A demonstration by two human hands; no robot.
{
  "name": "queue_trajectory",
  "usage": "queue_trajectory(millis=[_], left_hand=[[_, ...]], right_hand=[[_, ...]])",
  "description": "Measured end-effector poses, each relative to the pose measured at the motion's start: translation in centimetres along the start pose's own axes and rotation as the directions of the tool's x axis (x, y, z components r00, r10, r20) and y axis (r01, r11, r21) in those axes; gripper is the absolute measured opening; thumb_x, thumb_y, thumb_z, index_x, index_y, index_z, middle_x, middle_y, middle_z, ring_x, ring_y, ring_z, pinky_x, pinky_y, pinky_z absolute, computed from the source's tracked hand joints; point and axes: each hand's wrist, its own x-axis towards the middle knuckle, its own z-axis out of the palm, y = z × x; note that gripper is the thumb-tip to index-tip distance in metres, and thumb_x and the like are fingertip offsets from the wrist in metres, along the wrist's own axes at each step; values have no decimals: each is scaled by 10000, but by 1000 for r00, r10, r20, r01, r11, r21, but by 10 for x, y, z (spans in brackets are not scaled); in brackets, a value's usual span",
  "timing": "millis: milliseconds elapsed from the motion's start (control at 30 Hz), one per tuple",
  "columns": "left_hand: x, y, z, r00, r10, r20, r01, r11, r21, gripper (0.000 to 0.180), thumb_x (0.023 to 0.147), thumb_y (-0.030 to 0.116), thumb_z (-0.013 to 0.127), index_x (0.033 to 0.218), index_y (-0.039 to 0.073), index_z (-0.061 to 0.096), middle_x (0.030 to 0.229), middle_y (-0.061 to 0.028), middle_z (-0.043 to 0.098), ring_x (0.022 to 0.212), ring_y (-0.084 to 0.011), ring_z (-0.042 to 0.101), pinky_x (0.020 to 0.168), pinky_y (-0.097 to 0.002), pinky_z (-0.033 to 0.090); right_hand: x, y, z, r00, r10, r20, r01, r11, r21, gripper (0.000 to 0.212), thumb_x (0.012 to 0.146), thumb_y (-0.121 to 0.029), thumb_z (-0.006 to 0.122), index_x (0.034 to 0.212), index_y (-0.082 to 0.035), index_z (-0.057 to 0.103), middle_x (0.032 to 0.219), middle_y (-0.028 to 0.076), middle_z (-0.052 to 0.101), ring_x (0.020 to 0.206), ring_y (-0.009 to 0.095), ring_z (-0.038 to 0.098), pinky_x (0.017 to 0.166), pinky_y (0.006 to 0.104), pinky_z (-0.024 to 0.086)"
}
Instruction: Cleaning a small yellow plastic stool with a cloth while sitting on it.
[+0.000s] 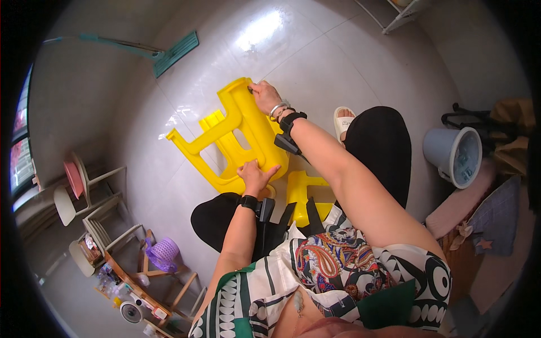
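A yellow plastic stool (245, 121) lies tipped in front of me, its legs pointing left. My right hand (266, 97) is closed on the far end of it, with a small dark spot at the fingertips that I cannot make out. Nearer to me, my left hand (256, 176) grips the stool's near side, thumb spread out to the right and fingers curled onto the plastic. Between my legs stands a second yellow stool (301, 191), partly hidden by my clothes. Dark bands with small boxes sit on both wrists.
A flat teal mop (177, 53) rests on the tiled floor at the far left. Along the left are a wooden rack (132, 281), a purple basket (163, 250) and pale chairs (66, 205). On the right, a grey-blue bucket (442, 155) lies near cushions (496, 219).
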Motion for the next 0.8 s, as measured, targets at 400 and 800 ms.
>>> queue_trajectory(millis=[400,800], left_hand=[[1,-4,5,1000,3,-14,-3,1000,7,647,596,643,641,747,17,581,770,-156,584,808,-291,537,806,-410,274],[-2,-2,2,1000,-3,-8,3,1000,10,653,602,642,636,763,11,588,795,-167,587,813,-308,538,800,-421,286]], right_hand=[[-8,3,5,1000,2,-17,0,994,112,295,852,-170,491,1135,-127,561,952,136,528,879,285,542,783,322,435],[-18,-23,8,988,-71,-140,74,997,16,243,843,-98,431,1049,-44,549,982,167,508,878,331,528,762,372,439]])
